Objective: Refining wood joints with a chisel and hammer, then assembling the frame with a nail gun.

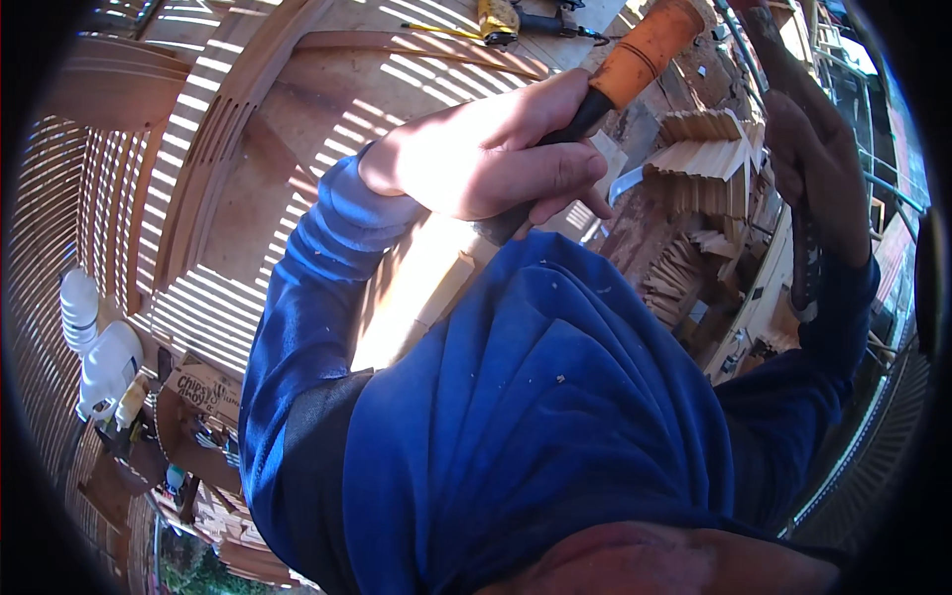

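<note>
My left hand (506,154) is closed round the black part of a chisel (650,55) with a thick orange-and-black handle. The handle slants, its orange butt up and to the right; the blade is hidden below my hand. Beneath that wrist and against my blue shirt stands a pale wooden piece (436,288) in bright sun. My right hand (818,164), in shadow at the far right, grips a long dark-handled tool (805,253). Its handle runs down along my wrist, and its head cannot be made out.
A yellow-and-black power tool (499,20) lies at the top. Stacked pale wood strips (704,164) stand at right, near brown slats. Curved wooden members (213,149) fill the left. White plastic jugs (109,367) and a cardboard box (203,389) sit lower left. Slatted shadows cross the surfaces.
</note>
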The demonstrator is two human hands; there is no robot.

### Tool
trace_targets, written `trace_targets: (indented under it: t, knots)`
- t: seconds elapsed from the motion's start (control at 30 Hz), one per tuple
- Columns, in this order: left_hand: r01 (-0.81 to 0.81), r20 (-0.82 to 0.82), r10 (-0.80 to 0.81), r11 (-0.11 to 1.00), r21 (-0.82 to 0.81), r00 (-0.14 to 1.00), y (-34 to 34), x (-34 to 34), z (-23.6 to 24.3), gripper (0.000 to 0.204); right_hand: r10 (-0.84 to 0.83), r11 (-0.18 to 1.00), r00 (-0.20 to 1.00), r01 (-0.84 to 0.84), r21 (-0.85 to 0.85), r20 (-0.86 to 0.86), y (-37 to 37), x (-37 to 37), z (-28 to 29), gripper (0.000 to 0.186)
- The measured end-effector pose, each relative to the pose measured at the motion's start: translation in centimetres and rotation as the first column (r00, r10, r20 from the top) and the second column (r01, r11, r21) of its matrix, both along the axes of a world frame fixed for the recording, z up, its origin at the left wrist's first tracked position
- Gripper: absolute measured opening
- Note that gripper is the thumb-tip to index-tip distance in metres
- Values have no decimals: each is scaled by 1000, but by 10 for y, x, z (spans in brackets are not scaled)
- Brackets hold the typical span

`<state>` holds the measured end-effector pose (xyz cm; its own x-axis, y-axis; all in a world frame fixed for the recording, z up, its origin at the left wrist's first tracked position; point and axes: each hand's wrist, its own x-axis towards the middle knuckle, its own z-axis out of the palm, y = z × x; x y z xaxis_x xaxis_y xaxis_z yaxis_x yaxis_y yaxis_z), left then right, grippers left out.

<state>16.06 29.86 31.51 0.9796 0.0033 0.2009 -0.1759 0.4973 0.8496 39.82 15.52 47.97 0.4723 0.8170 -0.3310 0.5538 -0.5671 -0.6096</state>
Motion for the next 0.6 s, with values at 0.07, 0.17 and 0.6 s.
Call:
trace_targets:
  t: [0.07,0.17,0.6]
  knots:
    - [15,25,-14,999,-32,1000,2,2,-4,52,70,992,997,-71,-102,-13,-1,-15,-4,52]
    - [-48,17,48,999,23,999,5,-2,-2,52,-15,995,994,4,-103,-104,8,-6,3,52]
    - [43,-12,-43,999,-26,999,3,-5,2,55,86,990,981,-104,-97,-173,-3,-25,-4,57]
